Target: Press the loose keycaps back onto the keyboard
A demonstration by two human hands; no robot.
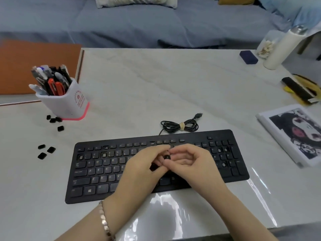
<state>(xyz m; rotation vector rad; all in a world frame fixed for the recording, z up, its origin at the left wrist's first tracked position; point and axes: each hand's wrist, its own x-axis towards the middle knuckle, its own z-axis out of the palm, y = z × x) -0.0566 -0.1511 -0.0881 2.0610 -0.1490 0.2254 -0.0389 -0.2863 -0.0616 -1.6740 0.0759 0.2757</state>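
Table (156, 84): right hand (191, 164) pinches keycap (167, 157)

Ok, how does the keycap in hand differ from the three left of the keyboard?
The held keycap is pinched between left hand and right hand above the keyboard; the three keycaps lie untouched on the table. Fingers partly hide the held keycap; the three show fully. All black.

The table (156, 84) is pale, marble-patterned and glossy, and its clear cover throws white glare. My keyboard (97, 171) is matt black plastic. The keycap (167, 157) pinched in my right hand (191, 162) looks the same, as do the loose keycaps (42, 155). My bracelet (104, 221) is shiny metal links, the pen pot (69, 103) smooth white plastic, the sofa (139, 25) soft blue cloth.
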